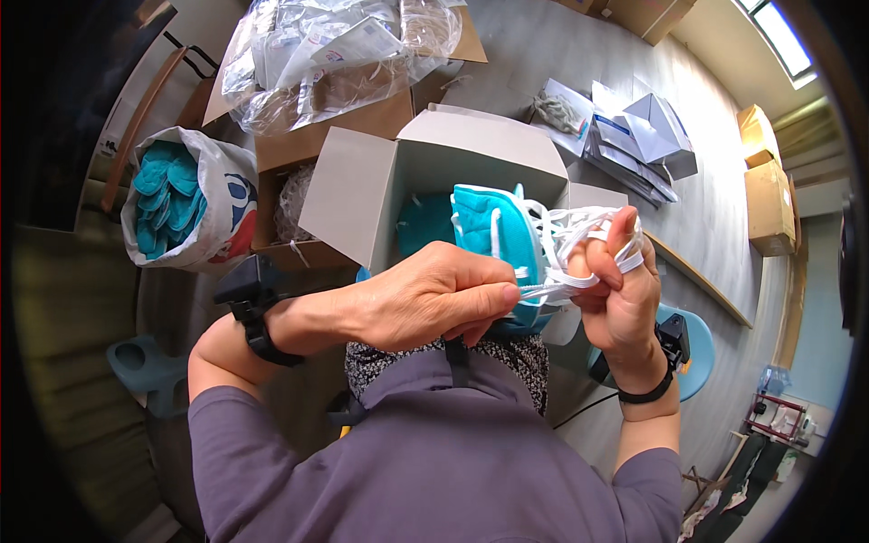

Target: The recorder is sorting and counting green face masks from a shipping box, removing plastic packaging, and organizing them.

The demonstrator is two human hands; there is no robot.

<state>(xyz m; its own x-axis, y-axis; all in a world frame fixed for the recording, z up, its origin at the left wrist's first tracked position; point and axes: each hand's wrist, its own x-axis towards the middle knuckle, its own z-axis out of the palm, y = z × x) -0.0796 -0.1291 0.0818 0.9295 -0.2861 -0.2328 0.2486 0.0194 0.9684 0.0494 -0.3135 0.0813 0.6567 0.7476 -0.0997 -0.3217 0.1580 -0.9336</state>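
One brown carton [330, 125] stands at the upper left of the frame, with a heap of clear plastic packaging [288, 56] bulging over its top. One pale box [355, 185], flaps spread, sits open at the centre. At the left is one white bag [233, 172], filled with teal pieces [166, 201] too overlapped to count. Grey and white folded packaging [634, 145] lies on the floor at the upper right, and two smaller cartons [769, 210] are stacked at the right edge. One light blue seat [695, 348] shows at right of centre.

The teal masks [496, 231] are at the centre, in front of the pale box's opening; how many are nested cannot be told. Another teal shape [424, 222] shows inside the box, to their left.

Two hands are at work close together: the left hand [444, 303] is clamped on white straps [572, 237], and the right hand [623, 288] curls its fingers through their loops. The left hand and forearm hide the box's near side and part of the masks. Each wrist carries one black device [249, 288].
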